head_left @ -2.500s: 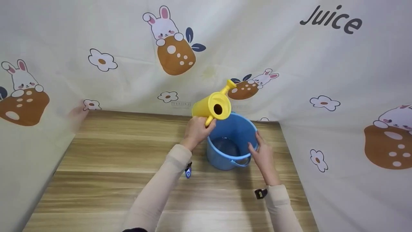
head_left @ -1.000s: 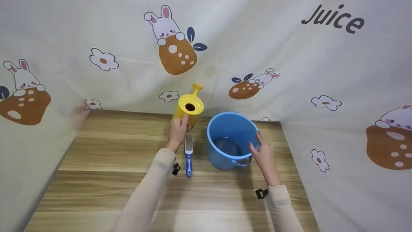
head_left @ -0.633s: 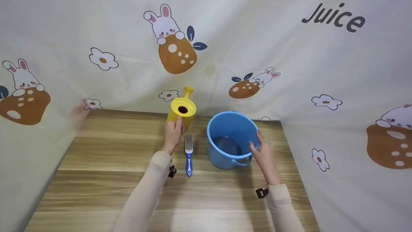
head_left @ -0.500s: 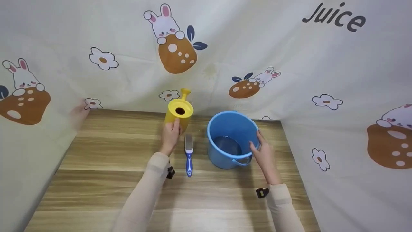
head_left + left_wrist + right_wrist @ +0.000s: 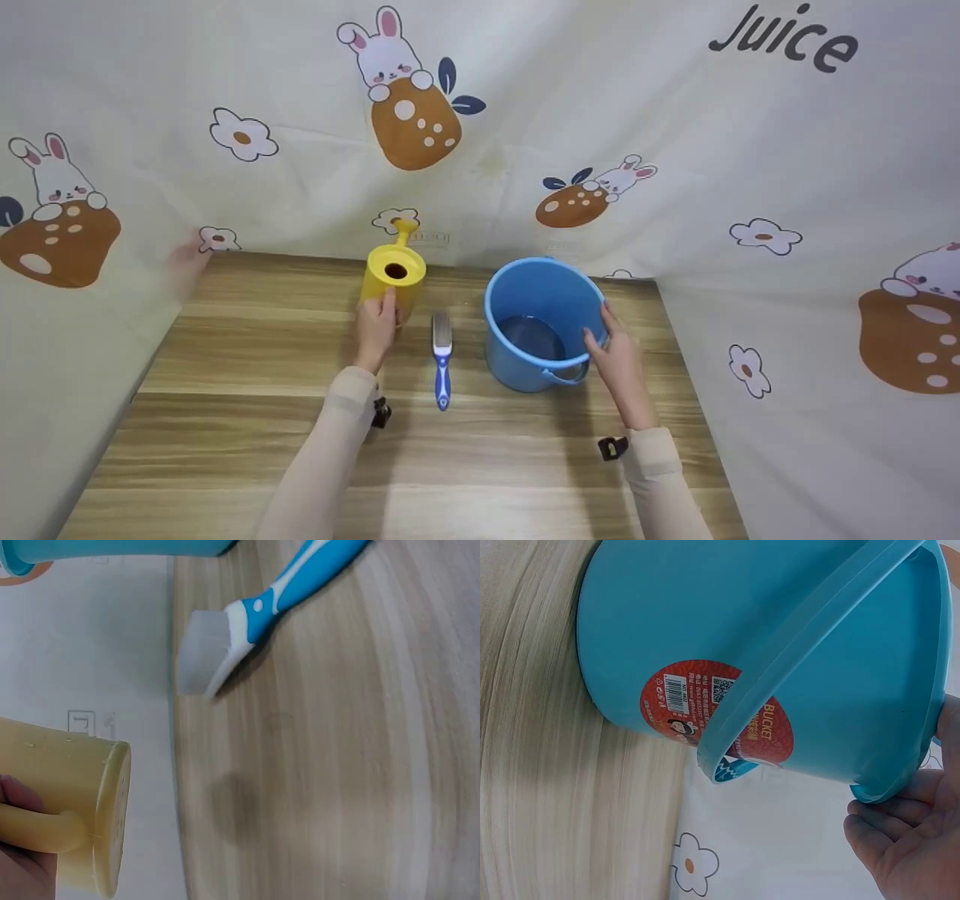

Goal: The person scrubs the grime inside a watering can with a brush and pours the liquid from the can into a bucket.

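Note:
A yellow watering can [image 5: 396, 274] is in my left hand [image 5: 377, 326], which grips its handle. In the left wrist view, the can's base [image 5: 112, 817] hangs clear of the wooden surface, and its spout points toward the back wall. My right hand [image 5: 621, 364] holds the right rim of a blue bucket [image 5: 525, 371], thumb over the inside and fingers outside. The bucket stands upright with some clear liquid [image 5: 531, 337] at its bottom. Between can and bucket lies a blue-and-white handled brush [image 5: 442, 367], bristles toward the back.
A wood-grain surface [image 5: 247, 427] spreads under everything. Pale cloth walls [image 5: 300, 187] printed with rabbits and flowers close it in at the back and both sides. The bucket's handle [image 5: 810, 637] hangs down on its near side.
From over the bucket's left edge, my left hand has moved left and toward me with the watering can, which is now less tilted. The brush came fully into sight. My right hand stays on the rim.

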Tool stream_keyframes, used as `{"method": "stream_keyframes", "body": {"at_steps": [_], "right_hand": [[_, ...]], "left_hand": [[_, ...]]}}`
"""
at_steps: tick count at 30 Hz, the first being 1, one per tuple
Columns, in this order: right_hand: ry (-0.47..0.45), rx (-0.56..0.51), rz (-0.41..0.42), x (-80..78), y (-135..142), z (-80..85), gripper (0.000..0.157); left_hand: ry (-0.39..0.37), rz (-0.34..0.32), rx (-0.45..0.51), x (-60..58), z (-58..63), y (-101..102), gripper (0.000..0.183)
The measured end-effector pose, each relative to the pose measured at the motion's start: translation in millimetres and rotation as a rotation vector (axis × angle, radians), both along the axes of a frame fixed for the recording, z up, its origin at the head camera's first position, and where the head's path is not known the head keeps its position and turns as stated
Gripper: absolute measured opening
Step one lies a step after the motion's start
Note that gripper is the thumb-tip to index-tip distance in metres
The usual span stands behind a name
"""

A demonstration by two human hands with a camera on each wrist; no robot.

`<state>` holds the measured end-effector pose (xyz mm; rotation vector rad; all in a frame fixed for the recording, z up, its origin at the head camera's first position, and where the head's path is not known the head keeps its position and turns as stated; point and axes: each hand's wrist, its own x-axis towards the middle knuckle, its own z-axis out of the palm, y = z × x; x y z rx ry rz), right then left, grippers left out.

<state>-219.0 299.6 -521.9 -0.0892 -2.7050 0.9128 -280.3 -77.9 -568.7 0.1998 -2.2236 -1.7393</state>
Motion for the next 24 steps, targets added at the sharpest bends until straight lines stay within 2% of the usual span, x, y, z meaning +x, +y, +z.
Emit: {"method": "stream_keyframes", "body": {"at_steps": [14, 21, 24], "right_hand": [[-0.005, -0.009, 0.004, 0.4, 0, -0.5, 0.058], [0.063, 0.049, -0.005, 0.5, -1, -0.2, 0.056], [0.049, 0.05, -0.012, 0.8, -1, 0.7, 0.055]], "left_hand": [[-0.102, 0.051, 0.03, 8.6, -19.9, -29, 0.047], [-0.142, 0.103, 0.026, 12.0, -28.2, -41, 0.05], [-0.145, 0.12, 0.027, 12.1, -32.1, -45, 0.048]]}}
